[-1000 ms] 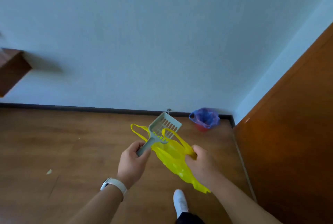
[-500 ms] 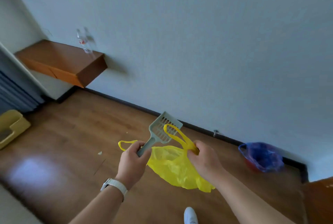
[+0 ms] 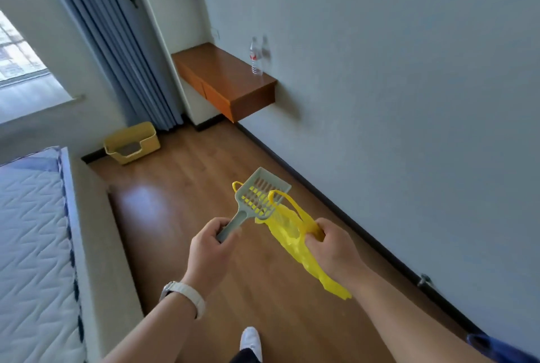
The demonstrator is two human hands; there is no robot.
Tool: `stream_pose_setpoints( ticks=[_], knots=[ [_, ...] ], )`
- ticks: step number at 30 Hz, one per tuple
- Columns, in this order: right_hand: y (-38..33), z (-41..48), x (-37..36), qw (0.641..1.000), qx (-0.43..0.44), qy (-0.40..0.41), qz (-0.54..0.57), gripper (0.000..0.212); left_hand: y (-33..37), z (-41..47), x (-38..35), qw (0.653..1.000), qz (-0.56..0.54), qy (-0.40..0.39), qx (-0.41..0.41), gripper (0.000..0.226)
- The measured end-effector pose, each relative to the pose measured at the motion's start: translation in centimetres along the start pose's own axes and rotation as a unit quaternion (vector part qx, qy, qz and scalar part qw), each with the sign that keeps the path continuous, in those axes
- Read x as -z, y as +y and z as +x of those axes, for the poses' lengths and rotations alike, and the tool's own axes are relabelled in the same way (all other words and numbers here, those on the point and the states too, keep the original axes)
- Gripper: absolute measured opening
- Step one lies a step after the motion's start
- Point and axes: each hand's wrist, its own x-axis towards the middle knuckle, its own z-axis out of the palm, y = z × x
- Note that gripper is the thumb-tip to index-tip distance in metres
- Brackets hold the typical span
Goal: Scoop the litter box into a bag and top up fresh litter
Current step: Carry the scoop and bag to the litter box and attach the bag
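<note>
- Left hand (image 3: 209,251) fingers curled round the scoop (image 3: 257,199); right hand (image 3: 333,248) clutched the bag (image 3: 289,234).
- Litter box (image 3: 133,143) stood well apart; scooping and top-up apparently not yet begun.

A home bedroom: a white quilted mattress (image 3: 32,231) at nine o'clock, a yellow plastic litter box (image 3: 133,143) at ten, grey-blue pleated curtains (image 3: 117,50) at eleven.

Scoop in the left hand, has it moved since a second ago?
Yes. The scoop has swung away from the blue-lined bin, now at the frame's lower right, toward the yellow litter box.
</note>
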Motion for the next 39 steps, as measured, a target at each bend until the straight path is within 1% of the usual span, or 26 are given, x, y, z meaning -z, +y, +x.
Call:
stream_pose_setpoints(
  ticks=[2, 7, 11, 13, 16, 19, 26, 32, 35, 39],
  knots=[
    [-1.2, 2.2, -1.5, 1.000, 0.014, -0.022, -0.002, 0.014, -1.0, 1.5, 1.3, 1.000, -0.009, 0.026, 0.014, 0.007],
    [-4.2, 8.1, -5.6, 0.996, 0.049, -0.068, -0.015, 0.018, -3.7, 6.6, 4.3, 0.996, -0.044, 0.065, 0.048, 0.010],
    [-7.8, 14.1, -9.3, 0.993, 0.061, -0.099, -0.022, 0.020, -5.2, 12.9, 7.1, 0.991, -0.080, 0.085, 0.069, 0.011],
    [-10.2, 17.4, -11.6, 0.990, 0.074, -0.114, -0.027, 0.020, -5.9, 16.5, 9.1, 0.988, -0.094, 0.099, 0.066, 0.013],
    [-14.3, 22.0, -14.7, 0.984, 0.104, -0.141, -0.044, 0.021, -7.0, 21.2, 12.4, 0.986, -0.092, 0.121, 0.070, 0.008],
    [-18.1, 26.2, -17.5, 0.978, 0.140, -0.147, -0.057, 0.022, -8.5, 25.4, 15.8, 0.984, -0.089, 0.137, 0.071, 0.008],
    [-23.3, 33.9, -23.0, 0.968, 0.163, -0.186, -0.049, 0.022, -11.3, 33.1, 21.8, 0.976, -0.045, 0.201, 0.076, 0.010],
    [-26.0, 41.4, -26.4, 0.960, 0.182, -0.209, -0.036, 0.024, -11.5, 40.6, 23.6, 0.966, -0.028, 0.239, 0.090, 0.008],
    [-26.9, 46.6, -28.1, 0.957, 0.186, -0.221, -0.027, 0.024, -11.0, 45.0, 23.4, 0.963, -0.034, 0.248, 0.095, 0.008],
    [-29.0, 54.5, -30.6, 0.952, 0.183, -0.243, -0.015, 0.023, -10.0, 51.9, 24.1, 0.952, -0.032, 0.288, 0.094, 0.009]
  ],
)
